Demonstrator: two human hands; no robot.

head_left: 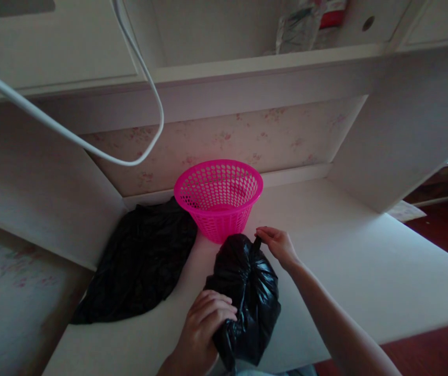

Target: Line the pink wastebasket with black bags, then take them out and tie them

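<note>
A full black plastic bag (253, 303), gathered and creased at its top, rests at the front of the white surface. My left hand (204, 326) grips its lower left side, fingers wrapped over the plastic. At the bag's upper right, my right hand (276, 243) pinches a twisted end of the plastic between thumb and fingers. Just behind the bag stands a pink perforated basket (224, 224), upright, with nothing visible inside. To the left, a flat, crumpled black bag (145, 261) lies beside the basket.
The white surface (349, 250) runs between two side panels, below a cupboard shelf (266, 65) holding a clear plastic package (298, 28) and a red item (332, 15). A white cable (90, 149) hangs in a loop at the upper left. Floral wallpaper (224, 138) covers the back.
</note>
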